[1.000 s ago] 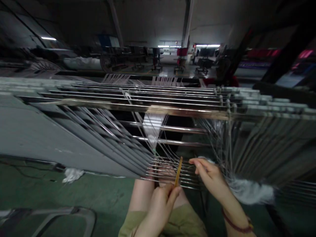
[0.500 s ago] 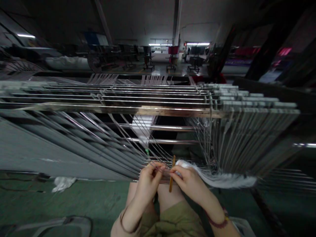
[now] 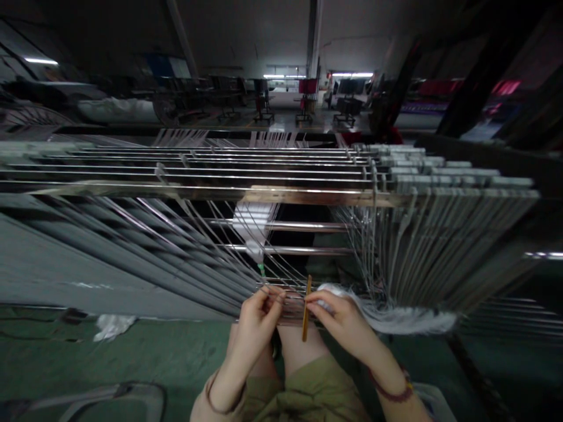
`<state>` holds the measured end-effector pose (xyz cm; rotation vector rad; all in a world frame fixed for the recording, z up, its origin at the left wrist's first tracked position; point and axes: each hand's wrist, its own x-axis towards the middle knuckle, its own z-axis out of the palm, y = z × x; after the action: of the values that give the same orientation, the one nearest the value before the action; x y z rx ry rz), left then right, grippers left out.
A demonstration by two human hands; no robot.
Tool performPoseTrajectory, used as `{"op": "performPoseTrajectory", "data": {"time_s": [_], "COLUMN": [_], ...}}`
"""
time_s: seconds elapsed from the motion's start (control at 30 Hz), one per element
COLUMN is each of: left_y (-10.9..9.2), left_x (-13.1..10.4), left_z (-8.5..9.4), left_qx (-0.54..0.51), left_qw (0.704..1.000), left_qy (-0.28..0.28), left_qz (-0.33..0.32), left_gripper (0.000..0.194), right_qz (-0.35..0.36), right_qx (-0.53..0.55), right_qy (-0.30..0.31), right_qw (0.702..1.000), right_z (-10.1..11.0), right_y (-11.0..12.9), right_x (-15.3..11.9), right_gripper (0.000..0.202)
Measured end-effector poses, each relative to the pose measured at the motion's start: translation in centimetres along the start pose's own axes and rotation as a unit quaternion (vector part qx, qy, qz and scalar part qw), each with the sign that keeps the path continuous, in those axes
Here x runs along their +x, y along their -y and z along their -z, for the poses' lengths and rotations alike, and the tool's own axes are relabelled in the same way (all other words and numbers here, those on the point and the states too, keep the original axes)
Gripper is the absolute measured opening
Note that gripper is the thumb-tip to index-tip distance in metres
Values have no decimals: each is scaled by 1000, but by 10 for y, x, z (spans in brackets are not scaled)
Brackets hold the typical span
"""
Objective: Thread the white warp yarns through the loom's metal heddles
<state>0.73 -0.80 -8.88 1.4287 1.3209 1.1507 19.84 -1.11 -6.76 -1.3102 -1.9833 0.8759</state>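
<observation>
At far left, a broad grey sheet of threads point(image 3: 39, 252) slopes toward the centre above the green floor point(image 3: 193, 351), on which lies a white clump point(image 3: 113, 326); near the lower edge stands part of a grey tubular frame point(image 3: 145, 394). Left of centre, a white bundle point(image 3: 251, 225) hangs below a wooden bar point(image 3: 281, 196) and narrows to a green tie point(image 3: 261, 269), with 2 polished rods point(image 3: 308, 226) crossing at its level.

Below the tie, the left hand point(image 3: 256, 319) is raised with its fingers curled and the tips of thumb and forefinger drawn near each other; whether a thread lies between them cannot be told at this scale.

Just to the right, and apart from the left fingertips, a thin yellow-brown stick point(image 3: 305, 319) stands nearly upright, leaning slightly, in front of the threads. The right hand point(image 3: 341, 319) grasps it near mid-length between thumb and forefinger, the grip narrow; both ends project beyond the fingers. A dark red bracelet point(image 3: 394, 395) encircles the right wrist.

Beyond the right hand, loose white yarn point(image 3: 411, 320) trails below a dense bank of grey cords point(image 3: 448, 246).
</observation>
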Motion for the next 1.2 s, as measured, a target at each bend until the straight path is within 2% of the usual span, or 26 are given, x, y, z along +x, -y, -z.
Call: {"op": "performPoseTrajectory", "data": {"time_s": [0.13, 0.27, 0.37, 0.43, 0.5, 0.6, 0.67, 0.73, 0.83, 0.93, 1.1, 1.2], "left_y": [1, 1, -4, -8, -12, -13, -13, -12, -9, -3, 16, 22], "left_x": [1, 0, -16, -33, -49, -64, -64, -61, -57, -57, -59, -58], "left_z": [2, 6, 10, 10, 5, -9, -21, -31, -35, -16, 45, 66], "left_qx": [-14, -5, 16, 65, 139, 242, 294, 320, 325, 324, 323, 310], "left_qw": [1000, 1000, 1000, 998, 990, 968, 952, 944, 943, 945, 945, 948], "left_qy": [15, 28, 3, -21, -15, 50, 75, 75, 65, 34, -41, -49], "left_qz": [2, 1, 2, -8, -32, -48, -41, -37, -34, -17, 35, 51], "left_gripper": [15, 17, 24, 20, 17, 28, 31, 31, 32, 32, 34, 38], "right_qz": [-41, -57, -62, -64, -67, -75, -79, -77, -80, -83, -73, -77], "right_qx": [50, 46, 44, 42, 47, 82, 101, 98, 82, 76, 90, 96], "right_qy": [-70, -91, -102, -113, -120, -102, -85, -83, -97, -107, -109, -109], "right_qw": [995, 993, 992, 991, 989, 989, 988, 989, 989, 988, 987, 986], "right_z": [10, 15, 18, 20, 22, 23, 21, 20, 19, 20, 17, 14], "right_y": [-13, -24, -27, -28, -27, -23, -20, -18, -18, -20, -21, -23], "right_x": [-2, -7, -11, -13, -14, -16, -17, -19, -20, -20, -18, -16], "right_gripper": [20, 27, 32, 35, 37, 38, 38, 38, 38, 38, 37, 36]}}
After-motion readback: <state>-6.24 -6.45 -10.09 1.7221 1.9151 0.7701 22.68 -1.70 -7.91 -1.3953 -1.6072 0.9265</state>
